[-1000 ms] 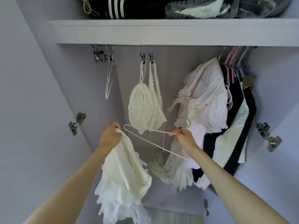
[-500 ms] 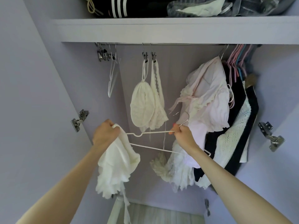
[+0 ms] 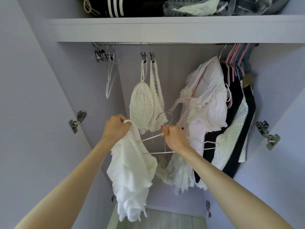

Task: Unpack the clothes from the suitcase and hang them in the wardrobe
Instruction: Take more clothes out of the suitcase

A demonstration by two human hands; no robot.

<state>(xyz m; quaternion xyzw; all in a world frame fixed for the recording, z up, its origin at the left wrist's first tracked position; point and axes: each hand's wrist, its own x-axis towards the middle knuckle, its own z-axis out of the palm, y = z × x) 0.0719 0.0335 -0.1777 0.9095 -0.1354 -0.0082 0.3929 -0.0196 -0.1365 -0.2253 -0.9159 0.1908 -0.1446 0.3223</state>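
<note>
The left hand pinches a strap of the white top. The right hand grips the hanger by its neck, in front of the wardrobe. The top is only partly on. Many clothes already hang on the rail. More lie folded on the shelf. No suitcase shows.

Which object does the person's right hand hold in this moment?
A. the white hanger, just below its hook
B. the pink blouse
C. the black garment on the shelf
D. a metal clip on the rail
A: the right hand grips the white hanger just below its metal hook.
</note>
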